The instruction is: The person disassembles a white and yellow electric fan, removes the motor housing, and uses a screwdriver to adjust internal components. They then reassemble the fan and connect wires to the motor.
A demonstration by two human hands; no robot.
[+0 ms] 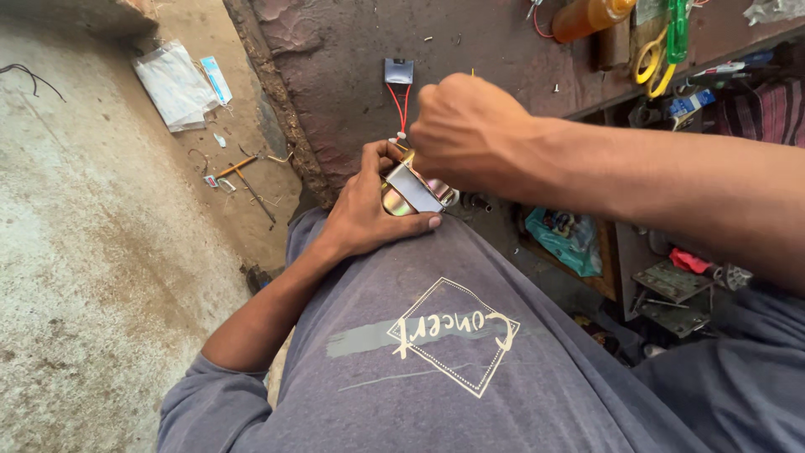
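Left hand [369, 205] cupped around a small metal part [412, 191], thumb along its near edge, fingers curled up behind it; part pressed against the belly of the grey shirt [436, 361]. Shiny round face of the part showing just under the left palm, flat silvery plate tilted across the top.

Right hand [465, 130] clenched in a fist directly above the part, knuckles up, touching or nearly touching the left fingers. Whatever sits inside the fist hidden; cannot tell what it grips, only that the fingers are closed tight over the top of the part.

Beyond the right hand, on the dark worn bench [335, 67]: a small grey block [398, 70] with two red wires [400, 105] running down toward the hands, ending just beside the left fingertips. Farther out past the right knuckles, an orange bottle [587, 17] lying tilted, then yellow-handled scissors [656, 59] and a green tool [677, 29] close together.

Under the right forearm, a teal bag [570, 239] in a shelf, with hinges [671, 281] and scrap metal lower down.

Well out from the left hand, on the dusty floor: a plastic packet [176, 84], a screwdriver [251, 191] and scattered bits.
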